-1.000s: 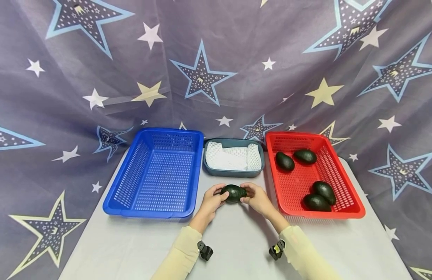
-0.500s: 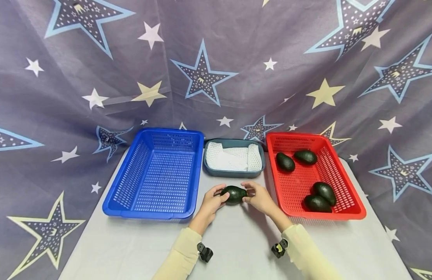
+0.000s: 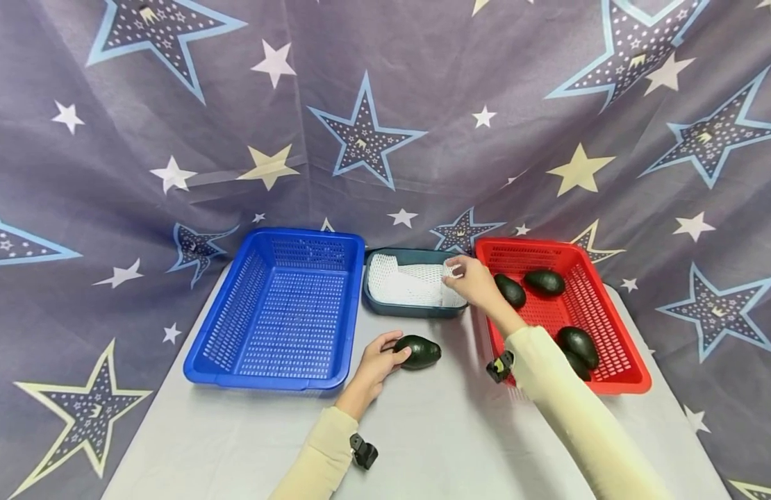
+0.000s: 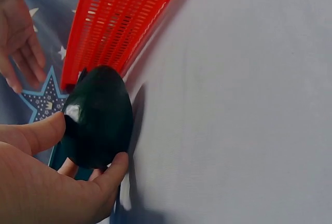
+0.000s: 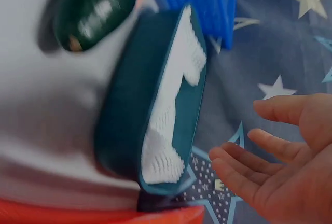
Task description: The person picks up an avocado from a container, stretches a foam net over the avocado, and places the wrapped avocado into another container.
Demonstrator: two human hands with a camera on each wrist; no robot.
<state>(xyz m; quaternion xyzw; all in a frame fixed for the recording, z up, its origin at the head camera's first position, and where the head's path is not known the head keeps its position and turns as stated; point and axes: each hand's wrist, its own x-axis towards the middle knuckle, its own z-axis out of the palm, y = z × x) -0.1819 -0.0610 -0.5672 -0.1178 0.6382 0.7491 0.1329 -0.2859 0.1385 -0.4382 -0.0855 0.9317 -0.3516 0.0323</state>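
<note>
My left hand (image 3: 375, 360) grips a dark green avocado (image 3: 421, 352) by its left end, low over the table in front of the teal tray. Thumb and fingers close around the avocado (image 4: 98, 117) in the left wrist view. My right hand (image 3: 474, 281) hovers above the right end of the teal tray (image 3: 417, 312), holding nothing. Its relaxed fingers are spread apart in the right wrist view, where the hand (image 5: 285, 154) is beside the tray. White foam netting sleeves (image 3: 410, 286) lie inside the tray.
A red basket (image 3: 617, 305) with several avocados (image 3: 544, 282) stands at the right, partly hidden by the right forearm. To the left is a blue basket (image 3: 273, 378). A star-patterned cloth (image 3: 423, 69) hangs behind the table.
My right hand has let go of the avocado and moved up and away to the teal tray. The left hand keeps its hold, almost still.
</note>
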